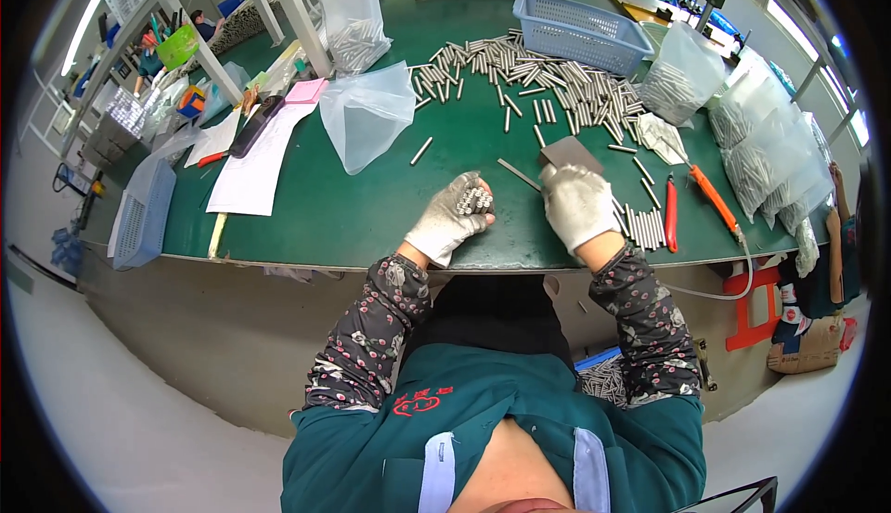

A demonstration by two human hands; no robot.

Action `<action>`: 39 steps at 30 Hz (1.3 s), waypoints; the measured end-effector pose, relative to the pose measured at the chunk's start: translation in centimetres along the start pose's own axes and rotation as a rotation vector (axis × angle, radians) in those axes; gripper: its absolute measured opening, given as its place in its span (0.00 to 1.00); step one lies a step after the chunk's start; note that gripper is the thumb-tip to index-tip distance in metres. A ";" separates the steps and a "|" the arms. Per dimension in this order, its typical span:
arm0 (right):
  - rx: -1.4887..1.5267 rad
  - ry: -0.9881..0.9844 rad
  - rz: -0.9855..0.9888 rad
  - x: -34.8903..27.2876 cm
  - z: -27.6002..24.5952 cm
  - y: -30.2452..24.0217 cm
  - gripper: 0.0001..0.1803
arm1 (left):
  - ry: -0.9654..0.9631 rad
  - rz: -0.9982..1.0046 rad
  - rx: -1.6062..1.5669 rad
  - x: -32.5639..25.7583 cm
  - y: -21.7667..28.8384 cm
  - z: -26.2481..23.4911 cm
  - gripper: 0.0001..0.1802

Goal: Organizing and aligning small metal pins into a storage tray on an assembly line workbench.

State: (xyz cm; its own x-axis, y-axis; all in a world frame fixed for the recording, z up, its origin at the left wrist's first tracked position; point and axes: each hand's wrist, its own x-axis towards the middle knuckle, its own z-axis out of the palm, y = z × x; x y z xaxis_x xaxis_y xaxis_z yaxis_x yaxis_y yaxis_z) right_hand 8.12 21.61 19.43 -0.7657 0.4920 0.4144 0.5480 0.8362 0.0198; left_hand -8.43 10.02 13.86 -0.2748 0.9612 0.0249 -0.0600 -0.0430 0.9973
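Observation:
My left hand (448, 219), in a white glove with bare fingertips, is closed round a bundle of short metal pins (474, 201), their ends facing up. To its right, my gloved right hand (577, 207) grips a dark brownish flat block (571, 153) just above the green tabletop. Between the hands lies a thin metal strip (519, 174). Beside my right wrist several pins (645, 229) lie side by side in a row. A large loose heap of pins (575, 86) spreads beyond my hands.
A blue basket (580, 35) stands behind the heap. Bags of pins (775, 160) line the right side, near an orange-handled tool with a hose (713, 199) and a red-handled tool (671, 214). At left are an empty plastic bag (367, 118), papers (255, 174) and another blue basket (147, 216).

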 end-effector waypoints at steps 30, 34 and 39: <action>1.023 -0.233 0.214 -1.7 0.4 -2.5 0.15 | 0.039 0.013 -0.145 -0.4 0.1 0.3 0.33; 0.993 -0.272 0.184 -1.1 1.0 -2.8 0.18 | -0.018 0.051 -0.045 -0.4 0.6 0.3 0.27; 0.977 -0.319 0.194 -0.6 1.5 -2.7 0.19 | 0.012 0.022 -0.182 -0.4 0.6 0.5 0.33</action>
State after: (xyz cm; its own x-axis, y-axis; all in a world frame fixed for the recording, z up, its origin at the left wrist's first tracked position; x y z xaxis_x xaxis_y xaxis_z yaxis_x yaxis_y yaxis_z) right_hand 6.57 19.44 17.80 -0.8250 0.5608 0.0699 0.2686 0.4979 -0.8246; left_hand -7.87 9.75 14.49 -0.2889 0.9563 0.0442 -0.2266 -0.1132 0.9674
